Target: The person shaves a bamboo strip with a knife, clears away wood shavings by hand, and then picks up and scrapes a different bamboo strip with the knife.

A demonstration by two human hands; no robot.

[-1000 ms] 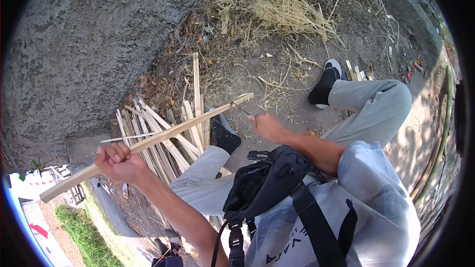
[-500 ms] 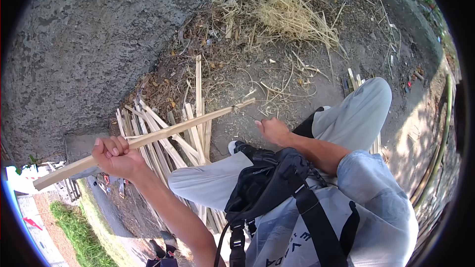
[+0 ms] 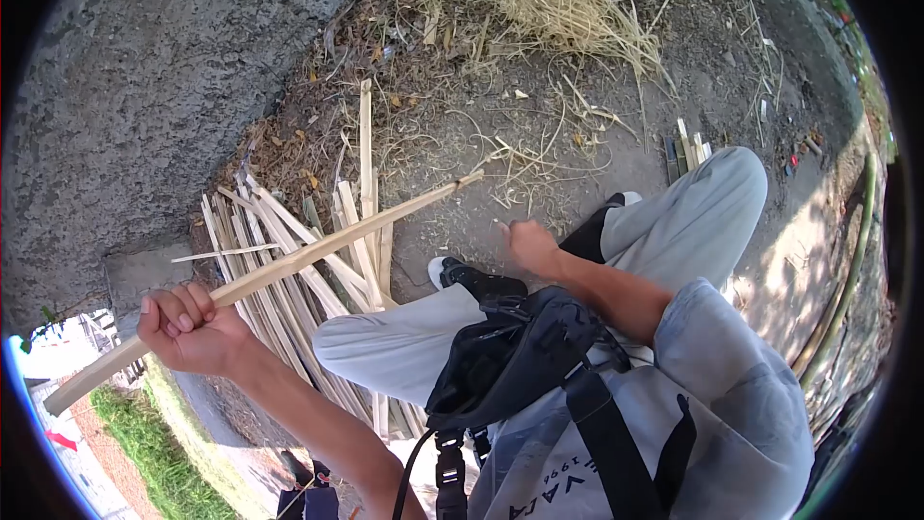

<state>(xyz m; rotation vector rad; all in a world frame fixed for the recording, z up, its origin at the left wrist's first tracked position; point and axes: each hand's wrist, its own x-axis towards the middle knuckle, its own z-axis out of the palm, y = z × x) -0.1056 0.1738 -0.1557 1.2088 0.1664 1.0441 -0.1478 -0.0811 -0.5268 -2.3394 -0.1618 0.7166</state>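
At the bottom of the frame a grey shirt bears upside-down letters, seemingly "VATA" and "1994", beneath a black bag. Lower left, the left hand is fisted tight around a long wooden stick, whose long axis rises toward the upper right, tip ending left of the right hand. That hand looks curled; what it pinches, I cannot tell. Behind lie a stick pile and straw.

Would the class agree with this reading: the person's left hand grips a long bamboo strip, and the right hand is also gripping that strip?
Not quite. In the head view the left hand does grip the bamboo strip, but the right hand is off the strip, apart from its far tip.
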